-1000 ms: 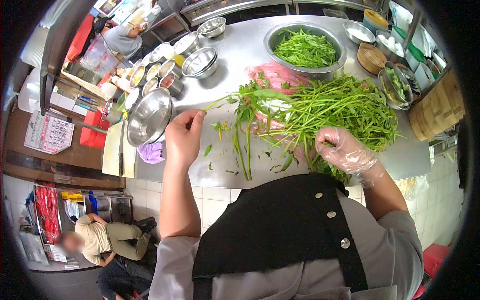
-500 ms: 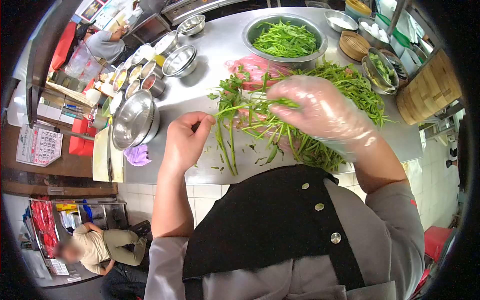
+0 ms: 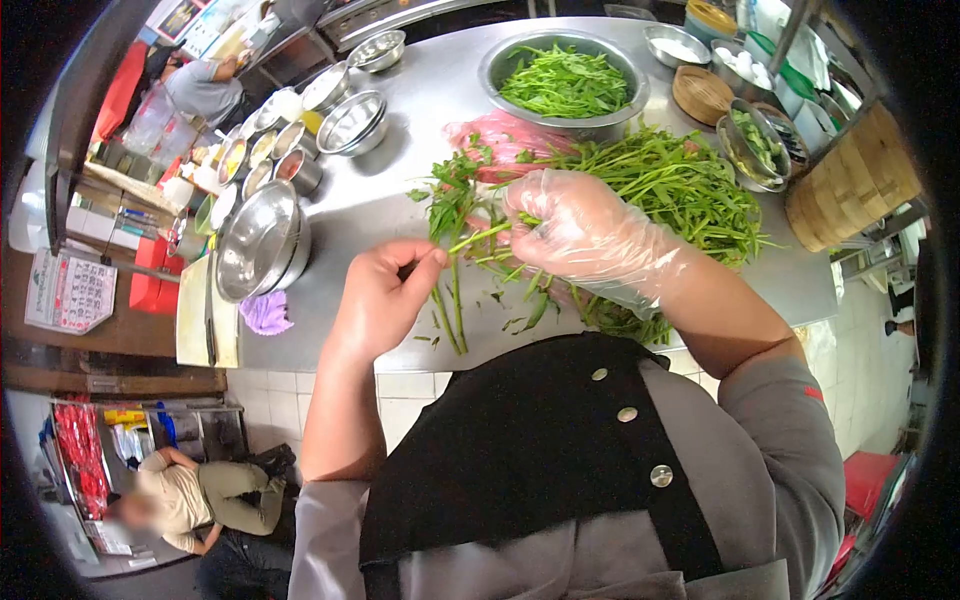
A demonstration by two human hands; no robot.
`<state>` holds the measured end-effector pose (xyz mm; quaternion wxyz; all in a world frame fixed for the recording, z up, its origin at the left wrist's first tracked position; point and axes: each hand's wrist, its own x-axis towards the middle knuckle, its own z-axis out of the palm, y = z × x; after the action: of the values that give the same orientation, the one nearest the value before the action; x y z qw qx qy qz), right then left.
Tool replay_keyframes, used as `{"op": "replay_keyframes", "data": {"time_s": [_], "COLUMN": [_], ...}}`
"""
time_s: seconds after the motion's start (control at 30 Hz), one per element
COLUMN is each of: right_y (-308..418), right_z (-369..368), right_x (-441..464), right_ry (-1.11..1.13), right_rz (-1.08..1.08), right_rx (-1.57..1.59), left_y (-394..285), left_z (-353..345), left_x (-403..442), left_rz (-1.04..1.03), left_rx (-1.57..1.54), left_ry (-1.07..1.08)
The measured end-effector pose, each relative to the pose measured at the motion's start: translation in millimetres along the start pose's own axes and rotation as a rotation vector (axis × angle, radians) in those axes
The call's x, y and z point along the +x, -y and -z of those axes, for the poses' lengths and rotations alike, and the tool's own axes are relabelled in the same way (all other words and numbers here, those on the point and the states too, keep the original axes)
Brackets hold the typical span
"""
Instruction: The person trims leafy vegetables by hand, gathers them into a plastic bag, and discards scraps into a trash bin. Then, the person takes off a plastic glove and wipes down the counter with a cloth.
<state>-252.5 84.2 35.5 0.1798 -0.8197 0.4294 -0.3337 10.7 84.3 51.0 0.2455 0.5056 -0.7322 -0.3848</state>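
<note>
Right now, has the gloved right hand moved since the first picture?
Yes: judged against the metal bowl of greens, the gloved right hand has moved leftward and closer to that bowl.

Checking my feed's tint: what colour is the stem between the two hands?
The stem is light green; it shows best in the head view.

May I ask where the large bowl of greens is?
In the head view, the large bowl stands right of upper centre on the far side of the table, just beyond the pink bag and the heap of leafy stems.
</note>
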Motion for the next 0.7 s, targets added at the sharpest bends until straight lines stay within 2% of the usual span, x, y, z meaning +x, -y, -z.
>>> {"op": "replay_keyframes", "data": {"time_s": [0.13,0.17,0.2,0.27,0.33,0.37,0.4,0.47,0.5,0.53,0.6,0.67,0.7], "right_y": [1.5,14.0,35.0,9.3,-6.6,-7.6,6.1,8.9,12.2,12.2,-30.3,-64.4,-73.3], "right_z": [25.5,50.7,77.6,101.3,118.5,121.8,122.8,130.8,129.7,129.1,143.7,148.0,144.5], "right_x": [-11.0,-21.6,-24.9,-36.4,-44.0,-44.0,-44.7,-51.3,-56.6,-62.9,-102.4,-138.2,-147.1], "right_ry": [-0.178,-0.299,-0.422,-0.595,-0.733,-0.803,-0.896,-1.051,-1.122,-1.198,-1.031,-0.848,-0.747], "right_rz": [-0.229,-0.474,-0.709,-0.479,-0.266,-0.160,-0.223,-0.317,-0.356,-0.397,-0.283,-0.207,-0.160], "right_rx": [0.320,0.442,0.564,0.573,0.581,0.585,0.655,0.699,0.761,0.825,1.012,1.206,1.301], "left_y": [3.8,3.1,-2.5,-16.8,-52.2,-61.5,-67.8,-84.2,-75.8,-64.5,-34.6,15.7,40.5], "left_z": [-6.4,-2.8,-3.9,-7.4,-22.7,-30.9,-35.0,-23.8,-15.9,-6.4,14.3,24.3,21.5], "left_x": [4.0,11.9,20.2,36.6,50.8,61.7,70.8,75.4,83.9,84.5,84.0,86.9,83.5], "left_rz": [0.025,0.059,0.007,-0.094,-0.207,-0.408,-0.605,-0.682,-0.766,-0.627,-0.365,-0.087,-0.032], "left_rx": [0.088,0.167,0.220,0.321,0.245,0.232,0.222,0.269,0.316,0.272,0.189,0.367,0.405], "left_ry": [-0.031,-0.028,-0.008,0.022,0.027,-0.017,-0.065,-0.173,-0.307,-0.286,-0.235,-0.149,-0.126]}}
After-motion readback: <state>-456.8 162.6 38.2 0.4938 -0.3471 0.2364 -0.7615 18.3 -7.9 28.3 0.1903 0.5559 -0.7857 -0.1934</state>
